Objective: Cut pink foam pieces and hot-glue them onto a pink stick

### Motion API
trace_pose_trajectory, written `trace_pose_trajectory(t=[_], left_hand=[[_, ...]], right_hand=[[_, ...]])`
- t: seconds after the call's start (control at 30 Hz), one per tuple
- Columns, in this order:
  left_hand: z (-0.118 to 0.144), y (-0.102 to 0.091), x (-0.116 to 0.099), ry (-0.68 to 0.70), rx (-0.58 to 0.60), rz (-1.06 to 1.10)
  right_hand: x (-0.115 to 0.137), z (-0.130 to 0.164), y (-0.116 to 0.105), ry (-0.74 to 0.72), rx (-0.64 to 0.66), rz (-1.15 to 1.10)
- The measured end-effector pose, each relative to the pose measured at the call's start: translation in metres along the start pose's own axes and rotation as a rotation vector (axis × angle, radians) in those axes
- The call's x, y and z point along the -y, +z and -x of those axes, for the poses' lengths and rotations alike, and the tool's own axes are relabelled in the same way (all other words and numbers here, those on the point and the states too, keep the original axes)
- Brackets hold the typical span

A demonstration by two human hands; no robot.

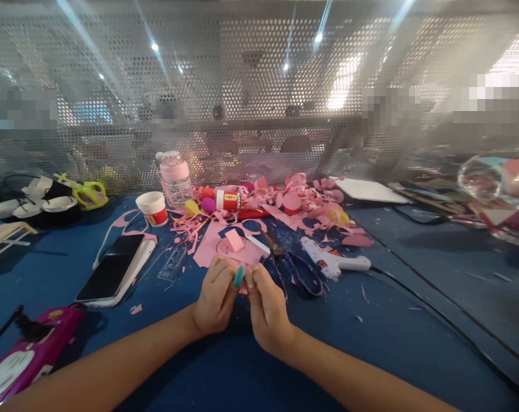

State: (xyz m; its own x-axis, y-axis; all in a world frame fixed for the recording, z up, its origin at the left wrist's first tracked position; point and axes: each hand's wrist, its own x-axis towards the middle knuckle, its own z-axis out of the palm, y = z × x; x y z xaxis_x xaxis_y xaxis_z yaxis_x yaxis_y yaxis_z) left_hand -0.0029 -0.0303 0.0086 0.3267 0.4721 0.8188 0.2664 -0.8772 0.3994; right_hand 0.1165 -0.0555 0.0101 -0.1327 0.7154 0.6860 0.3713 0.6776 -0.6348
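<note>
My left hand point(218, 294) and my right hand point(268, 309) meet over the near middle of the table, fingers curled and thumbs close together. Between them a little of a small pink piece point(243, 290) shows; most of it is hidden by the fingers. A teal oval point(238, 277) sits at my left thumb tip, and I cannot tell whether it is worn or held. Just beyond the hands lie blue-handled scissors point(304, 274), a pink block point(234, 241) and a white strip point(258, 245) on a pink sheet point(210, 243).
A glue gun point(328, 257) with a black cord lies to the right. Pink scraps point(291, 200) heap along the back, near a paper cup point(153, 207) and a bottle point(174, 177). At left are a phone point(112, 268) and a magenta power strip point(31, 349). A perforated screen point(259, 86) stands behind.
</note>
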Motion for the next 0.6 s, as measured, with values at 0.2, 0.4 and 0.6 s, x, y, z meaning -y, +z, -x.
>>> trace_pose_trajectory(t=[0.2, 0.4, 0.6], left_hand=[[-0.001, -0.003, 0.007, -0.007, 0.048, -0.073], [-0.002, 0.000, 0.014, 0.083, -0.012, -0.100], [-0.004, -0.001, 0.016, 0.032, -0.033, -0.128]], right_hand=[[-0.007, -0.008, -0.012, -0.108, 0.011, 0.036], [-0.011, -0.007, -0.013, 0.045, 0.020, -0.031], [-0.013, -0.009, -0.008, 0.386, -0.016, -0.343]])
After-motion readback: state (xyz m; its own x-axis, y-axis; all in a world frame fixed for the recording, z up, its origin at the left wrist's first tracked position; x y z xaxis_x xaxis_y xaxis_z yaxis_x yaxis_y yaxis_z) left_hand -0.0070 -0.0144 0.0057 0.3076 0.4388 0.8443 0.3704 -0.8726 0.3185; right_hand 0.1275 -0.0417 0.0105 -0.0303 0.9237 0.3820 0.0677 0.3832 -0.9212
